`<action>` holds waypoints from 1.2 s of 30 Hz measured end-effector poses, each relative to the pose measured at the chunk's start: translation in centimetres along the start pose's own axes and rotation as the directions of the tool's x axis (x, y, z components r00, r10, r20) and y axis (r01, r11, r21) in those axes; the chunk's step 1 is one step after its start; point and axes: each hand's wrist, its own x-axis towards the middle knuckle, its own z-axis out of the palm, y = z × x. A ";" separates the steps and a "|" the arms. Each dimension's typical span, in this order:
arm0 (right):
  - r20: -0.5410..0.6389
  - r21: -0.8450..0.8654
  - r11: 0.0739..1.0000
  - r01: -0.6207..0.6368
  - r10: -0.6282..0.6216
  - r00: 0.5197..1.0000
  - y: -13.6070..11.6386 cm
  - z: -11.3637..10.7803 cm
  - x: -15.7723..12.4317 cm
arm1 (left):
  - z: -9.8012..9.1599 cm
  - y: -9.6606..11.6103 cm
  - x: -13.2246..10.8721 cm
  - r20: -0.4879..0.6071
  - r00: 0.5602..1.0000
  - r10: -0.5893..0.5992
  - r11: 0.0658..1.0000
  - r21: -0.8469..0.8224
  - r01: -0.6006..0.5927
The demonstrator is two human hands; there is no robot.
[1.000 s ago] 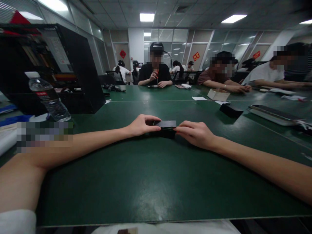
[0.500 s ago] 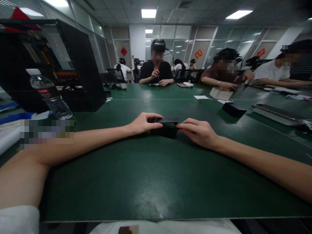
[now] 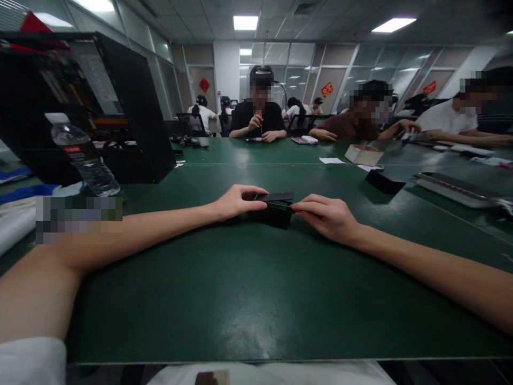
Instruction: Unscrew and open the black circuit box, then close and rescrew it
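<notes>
Just beyond the middle of the green table (image 3: 240, 283), my left hand (image 3: 234, 203) is closed on the left end of a black box-like metal piece (image 3: 274, 216), thumb in front and fingers behind. A dark gap shows below the piece's top panel. My right hand (image 3: 328, 216) pinches with thumb and fingertips at the right end of that gap, where a thin dark strip (image 3: 284, 205) shows. Whether the strip is separate from the piece I cannot make out. Both forearms lie along the tabletop.
An open black computer case (image 3: 138, 107) and a water bottle (image 3: 86, 155) stand at left. Toward the right are a black bent panel (image 3: 385, 183), a small carton (image 3: 364, 154) and a flat silver-and-black device (image 3: 452, 189). Several people sit around the table's far side.
My hands keep almost the same place and grip, with the gap under the top panel showing slightly more. The co-worker at right has shifted, one arm reaching further left.
</notes>
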 end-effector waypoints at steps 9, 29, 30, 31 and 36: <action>0.047 -0.023 0.997 -0.068 0.069 0.996 0.1 0.1 0.0 | -0.2 -0.1 0.1 -0.029 0.999 -0.024 1.000 0.011 0.024; 0.048 0.070 0.987 -0.146 0.143 0.989 -0.7 0.4 0.8 | -0.2 0.0 0.1 -0.035 0.999 -0.041 0.999 0.010 0.041; 0.048 0.078 0.985 -0.154 0.150 0.987 -0.7 0.4 0.8 | -0.2 0.0 0.1 -0.034 0.999 -0.038 0.999 0.011 0.039; 0.046 0.085 0.983 -0.161 0.158 0.986 -0.7 0.4 0.8 | -0.3 -0.1 0.1 -0.033 0.999 -0.034 0.999 0.011 0.034; 0.040 0.115 0.976 -0.183 0.179 0.983 -0.7 0.5 0.8 | -0.3 -0.2 0.1 -0.033 0.999 -0.016 1.000 0.023 0.017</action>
